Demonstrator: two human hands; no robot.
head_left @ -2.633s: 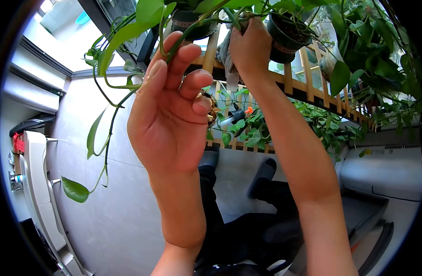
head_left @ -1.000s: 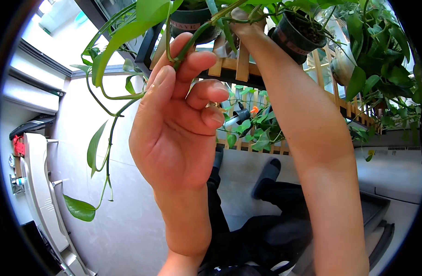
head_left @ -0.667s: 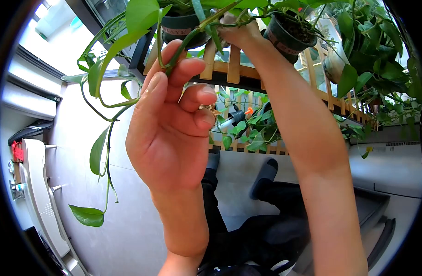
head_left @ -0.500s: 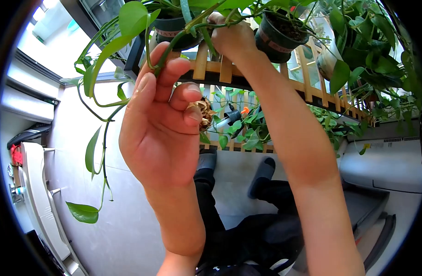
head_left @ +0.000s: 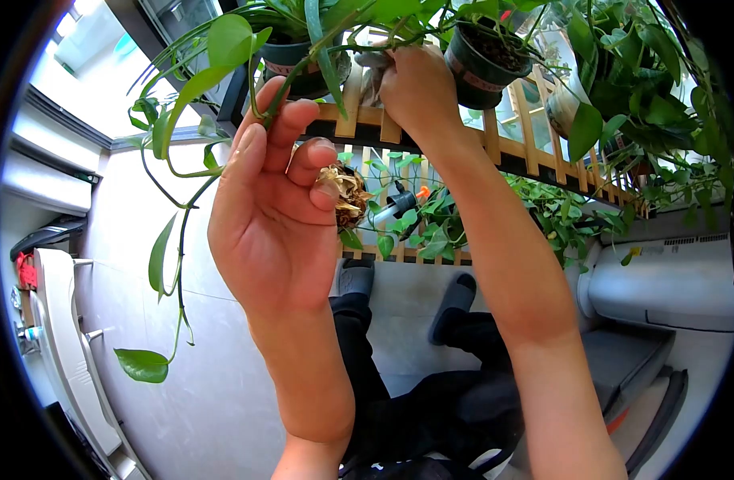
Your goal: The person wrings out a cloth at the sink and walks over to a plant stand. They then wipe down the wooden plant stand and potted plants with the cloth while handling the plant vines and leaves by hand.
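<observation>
A long trailing green vine (head_left: 160, 258) runs across the upper left, and its end hangs down over the floor. My left hand (head_left: 275, 216), palm toward me, pinches the vine's stem between thumb and forefinger; its other fingers are loosely curled. Behind those fingertips stands a dark green plant pot (head_left: 283, 62). My right hand (head_left: 419, 84) is closed at the slatted wooden shelf (head_left: 533, 132), just left of a second green pot (head_left: 481, 78). Something greyish shows at its fingertips, partly hidden, and I cannot make out what it is.
Leafy plants (head_left: 635, 88) crowd the shelf's right end. Below are more green vines, a dried brown clump (head_left: 347, 196) and a black-and-white bottle-like item with an orange tip (head_left: 399, 202). A grey-topped seat (head_left: 623, 356) stands at lower right.
My right hand has shifted slightly right and down, and the greyish thing at its fingertips now shows. My left hand keeps its pinch on the vine. The view has moved a little.
</observation>
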